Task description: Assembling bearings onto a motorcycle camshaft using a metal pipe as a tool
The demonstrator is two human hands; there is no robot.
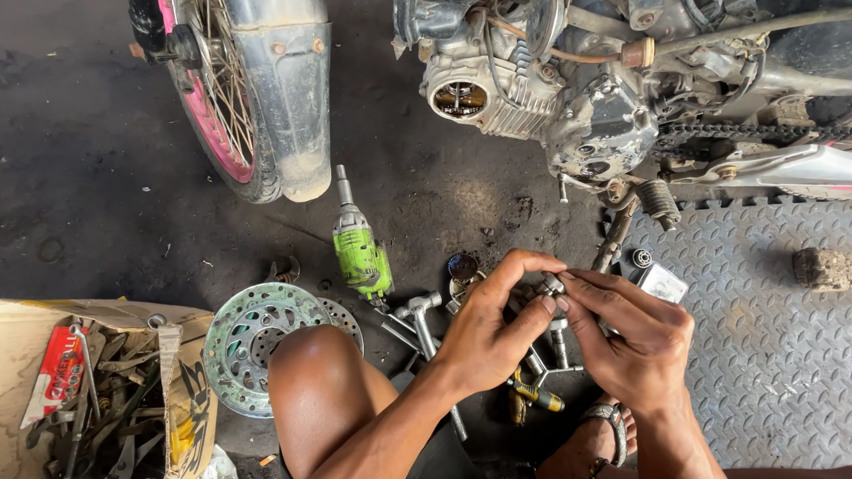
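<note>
Small silvery metal engine part (551,285), mostly hidden by fingertips, sits pinched between left hand (489,328) and right hand (626,341), both closed narrowly around it above the dark oily floor (82,170).

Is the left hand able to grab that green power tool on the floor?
Probably yes. The green power tool lies in the open on the floor, just beyond the left hand, with nothing on top of it. But that hand is pinching a small metal part together with the right hand.

Bare forearms, bare knee, dark shorts, strapped sandal (606,424) on one foot.
</note>
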